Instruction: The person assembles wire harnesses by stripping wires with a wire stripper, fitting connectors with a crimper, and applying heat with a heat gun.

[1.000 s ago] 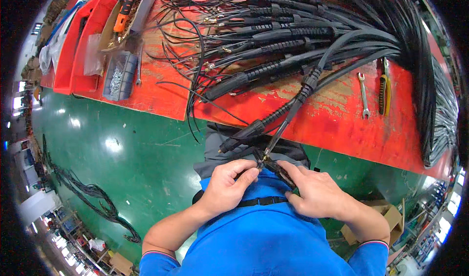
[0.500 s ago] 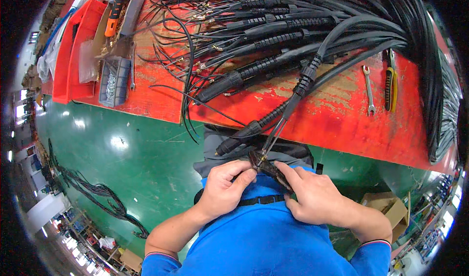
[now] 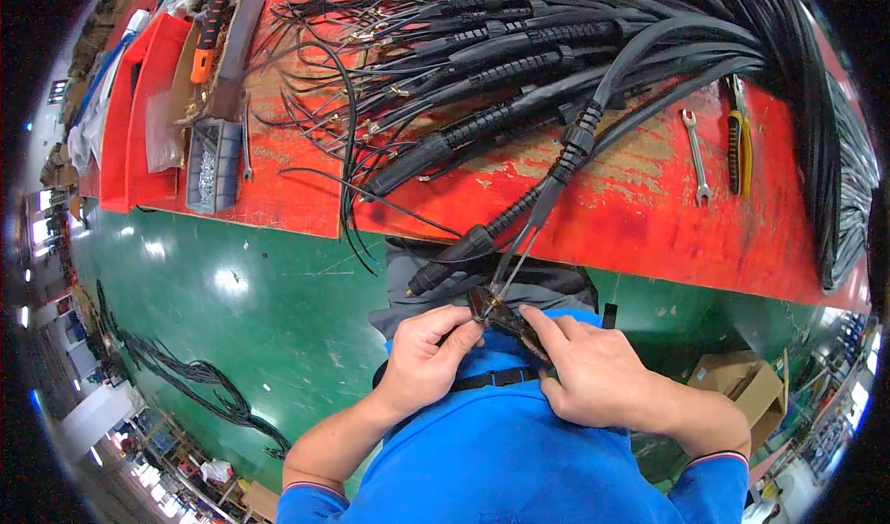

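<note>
My right hand (image 3: 598,368) is wrapped round the handles of dark, worn pliers (image 3: 506,317) in front of my waist. The head of the pliers is at thin wires (image 3: 519,262) that come down from a black cable (image 3: 567,164) hanging over the table edge. Thumb and fingers of my left hand (image 3: 428,355) pinch together right beside the jaws; what they hold is too small to make out. Next to the wires lies a ribbed black cable sleeve (image 3: 473,244), its end hanging past the edge over my lap.
More black cables with bare wire ends (image 3: 436,88) cover the red table (image 3: 306,190). A wrench (image 3: 695,158) and yellow-black pliers (image 3: 739,153) lie right; a grey bin of small metal parts (image 3: 213,167) and red trays (image 3: 139,116) stand left. Cables (image 3: 190,366) lie on the green floor.
The view has shifted slightly. Both hands and the pliers keep nearly the same place at the wires; no grip has visibly changed.
</note>
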### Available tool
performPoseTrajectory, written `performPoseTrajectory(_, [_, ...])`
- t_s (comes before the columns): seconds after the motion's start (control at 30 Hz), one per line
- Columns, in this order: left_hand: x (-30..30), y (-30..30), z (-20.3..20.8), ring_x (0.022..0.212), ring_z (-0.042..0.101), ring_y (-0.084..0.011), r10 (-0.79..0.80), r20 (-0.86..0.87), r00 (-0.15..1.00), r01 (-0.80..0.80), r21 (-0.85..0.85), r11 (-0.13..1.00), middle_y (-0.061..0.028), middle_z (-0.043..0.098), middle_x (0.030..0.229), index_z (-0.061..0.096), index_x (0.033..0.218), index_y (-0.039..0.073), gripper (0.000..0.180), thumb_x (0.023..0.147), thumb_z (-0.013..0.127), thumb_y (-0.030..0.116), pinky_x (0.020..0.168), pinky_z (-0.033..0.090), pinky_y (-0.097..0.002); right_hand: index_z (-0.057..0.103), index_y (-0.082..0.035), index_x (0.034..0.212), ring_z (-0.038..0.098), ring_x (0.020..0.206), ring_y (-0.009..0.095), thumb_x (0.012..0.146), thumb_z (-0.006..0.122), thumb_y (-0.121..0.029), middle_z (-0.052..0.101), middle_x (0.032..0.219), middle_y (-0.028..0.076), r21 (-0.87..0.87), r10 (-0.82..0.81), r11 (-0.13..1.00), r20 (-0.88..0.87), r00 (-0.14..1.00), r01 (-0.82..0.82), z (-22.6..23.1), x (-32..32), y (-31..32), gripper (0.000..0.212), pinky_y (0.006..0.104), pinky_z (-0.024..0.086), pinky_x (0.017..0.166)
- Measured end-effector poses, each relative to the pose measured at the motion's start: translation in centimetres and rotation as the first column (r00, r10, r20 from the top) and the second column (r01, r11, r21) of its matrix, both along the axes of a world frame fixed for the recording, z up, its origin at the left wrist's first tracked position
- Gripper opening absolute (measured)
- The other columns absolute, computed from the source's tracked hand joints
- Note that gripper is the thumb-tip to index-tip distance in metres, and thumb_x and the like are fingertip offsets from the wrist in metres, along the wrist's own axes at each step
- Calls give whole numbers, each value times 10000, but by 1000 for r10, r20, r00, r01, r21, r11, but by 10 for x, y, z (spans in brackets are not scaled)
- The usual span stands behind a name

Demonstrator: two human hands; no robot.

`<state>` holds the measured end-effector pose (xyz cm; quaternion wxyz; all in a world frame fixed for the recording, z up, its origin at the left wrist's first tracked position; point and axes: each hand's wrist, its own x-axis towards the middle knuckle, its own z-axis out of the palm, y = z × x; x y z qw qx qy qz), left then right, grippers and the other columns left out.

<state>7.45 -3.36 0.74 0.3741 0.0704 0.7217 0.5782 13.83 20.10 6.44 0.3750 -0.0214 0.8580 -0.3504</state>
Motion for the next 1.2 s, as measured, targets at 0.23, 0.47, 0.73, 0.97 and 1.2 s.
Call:
performPoseTrajectory(0.23, [1,0,-4,798,647,-139,-21,50,999,21,-1,1000,-82,707,878,724,1116,-30,202,1036,649,139,725,520,-297,370,20,1538,681,1018,461,833,641,-193,654,1119,319,39,7,999,40,999,-8,-3,1,1,785,529,561,898])
performPoseTrajectory(0.47, [0,2,-4,777,635,-142,-24,21,999,24,7,1000,-83,696,833,714,1027,-39,181,1024,653,131,696,506,-308,414,0,1487,600,1184,469,803,667,-106,631,1164,279,-88,-94,991,76,993,100,-22,5,6,736,512,501,1027])
performPoseTrajectory(0.73, [6,3,-8,726,597,-77,-24,103,994,23,12,1000,-11,685,780,720,906,-11,202,1023,662,143,642,481,-263,465,-19,1446,611,1190,459,811,676,-94,633,1245,272,-65,-104,991,179,978,117,-35,15,6,674,509,511,1028])
performPoseTrajectory(0.97, [21,-8,-8,656,575,-53,-22,183,983,38,-88,995,5,667,748,706,888,19,241,1049,645,188,584,471,-239,506,-27,1391,649,1112,466,849,675,-180,670,1207,267,-130,-62,989,94,994,74,-54,30,-4,588,548,527,973])
performPoseTrajectory(1.2, [33,-13,-15,671,598,-64,-21,291,956,26,-13,1000,-13,699,802,716,958,1,206,1053,636,166,602,501,-248,547,-18,1341,655,1077,460,776,708,-83,677,1136,256,-192,-235,945,162,958,264,-69,50,-22,591,488,543,940])
